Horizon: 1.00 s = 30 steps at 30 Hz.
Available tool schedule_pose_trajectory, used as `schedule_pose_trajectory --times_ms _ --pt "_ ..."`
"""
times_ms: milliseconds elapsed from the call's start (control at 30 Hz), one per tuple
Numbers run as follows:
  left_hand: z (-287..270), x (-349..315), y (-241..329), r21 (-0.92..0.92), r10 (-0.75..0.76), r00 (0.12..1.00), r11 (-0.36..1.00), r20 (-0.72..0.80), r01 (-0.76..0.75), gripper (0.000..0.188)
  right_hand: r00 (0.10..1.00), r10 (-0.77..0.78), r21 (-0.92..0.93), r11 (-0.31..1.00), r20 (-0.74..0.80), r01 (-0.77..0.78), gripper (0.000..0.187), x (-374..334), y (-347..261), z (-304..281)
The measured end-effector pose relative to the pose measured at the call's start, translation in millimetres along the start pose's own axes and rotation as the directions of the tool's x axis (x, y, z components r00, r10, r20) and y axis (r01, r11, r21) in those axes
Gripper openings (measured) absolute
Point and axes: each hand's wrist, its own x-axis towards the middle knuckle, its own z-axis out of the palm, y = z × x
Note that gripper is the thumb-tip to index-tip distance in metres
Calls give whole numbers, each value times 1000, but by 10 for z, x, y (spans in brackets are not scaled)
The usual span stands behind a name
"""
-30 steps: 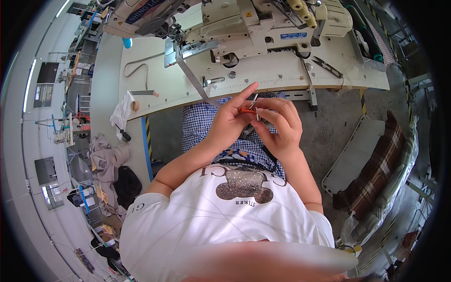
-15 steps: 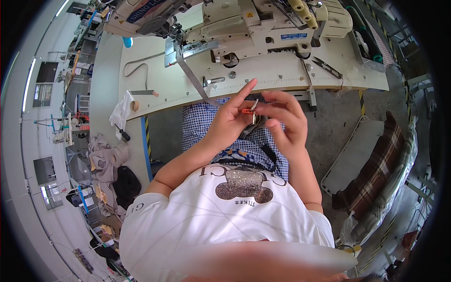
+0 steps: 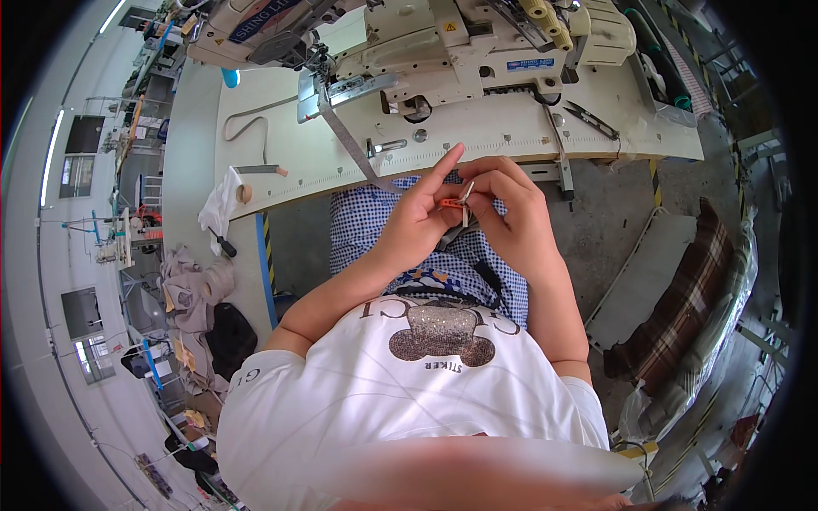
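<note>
Above my lap, both hands meet at a small orange-and-silver metal piece point(image 3: 452, 203); its exact kind is too small to make out. My left hand point(image 3: 415, 223) holds its orange part, index finger pointing up and the other fingers curled. Closed from the right, my right hand point(image 3: 518, 223) has thumb and fingertips together at the slim silver part, partly hiding it. A grey fabric strip point(image 3: 348, 143) runs down from the sewing machine point(image 3: 443, 64) over the table edge, its lower end lost behind my left hand.
On the white sewing table point(image 3: 298, 140) lie thread snips point(image 3: 592, 120), a small metal part point(image 3: 388, 146) and a loop of grey strip point(image 3: 266, 128). White cloth point(image 3: 220, 204) hangs at the left edge. Brown plaid fabric point(image 3: 677, 298) lies at the right.
My right hand's fingers have drawn in from a looser, spread pose and closed at the silver part. The left hand has barely moved, its index finger still raised.
</note>
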Motion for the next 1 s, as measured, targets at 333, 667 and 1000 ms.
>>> schedule_pose_trajectory --times_ms 333,667,1000 --pt "-27 32 -3 7 -29 999 1000 16 29 66 874 183 314 949 -451 -37 17 -117 -5 -101" --pt "3 5 40 38 -12 1000 999 -17 13 69 949 144 169 981 -280 -99 12 -146 -24 -8" --pt "-14 3 -2 30 8 999 1000 -49 -7 73 975 -155 -310 945 -161 99 14 -25 -38 37"
